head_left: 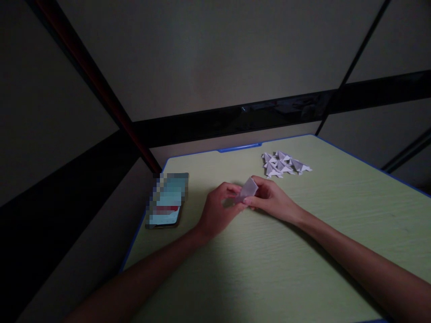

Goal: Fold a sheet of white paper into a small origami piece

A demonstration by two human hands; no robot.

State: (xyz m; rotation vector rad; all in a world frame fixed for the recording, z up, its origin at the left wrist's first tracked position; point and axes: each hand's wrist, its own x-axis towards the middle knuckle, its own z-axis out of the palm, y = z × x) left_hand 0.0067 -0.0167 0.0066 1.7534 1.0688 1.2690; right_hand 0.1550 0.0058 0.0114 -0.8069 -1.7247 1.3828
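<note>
A small folded piece of white paper (pixel 248 188) is held up between my two hands above the middle of the table. My left hand (pixel 218 206) pinches its lower left part between thumb and fingers. From the other side, my right hand (pixel 269 196) grips the paper, with its thumb across the lower right part. The fingertips hide some of the folds. Beyond my right hand lies a group of several folded white paper figures (pixel 282 165), pointed in shape and set close together.
A phone (pixel 166 202) with a lit, blurred screen lies at the table's left edge. The pale green table (pixel 303 269) has a blue rim and a blue handle (pixel 240 147) at its far edge. Dark-banded panels (pixel 215 58) stand directly behind it.
</note>
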